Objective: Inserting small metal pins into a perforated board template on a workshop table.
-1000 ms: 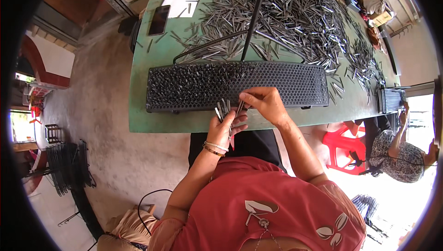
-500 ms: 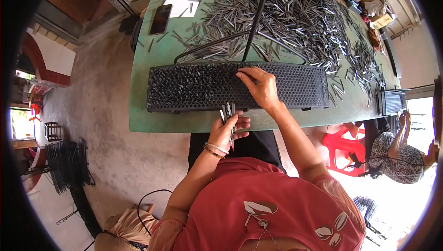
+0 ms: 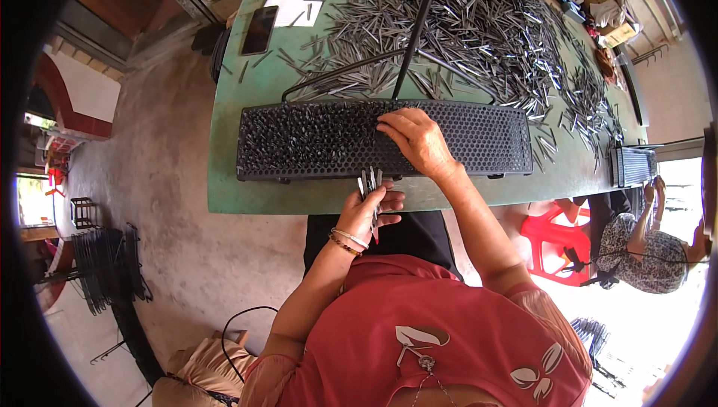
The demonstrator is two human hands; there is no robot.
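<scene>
Left hand point(image 3: 368, 209) clamps a small bundle of thin metal pins point(image 3: 369, 183) at the table's near edge. Right hand point(image 3: 416, 138) rests on the black perforated tray point(image 3: 486, 138), fingertips together; whether they pinch a pin, cannot tell. Pins look light, stiff, slick; best pinched mid-shaft. Loose heap point(image 3: 479, 26) lies far.

The right hand point(image 3: 419, 140) hides part of the perforated tray point(image 3: 314, 140).
</scene>
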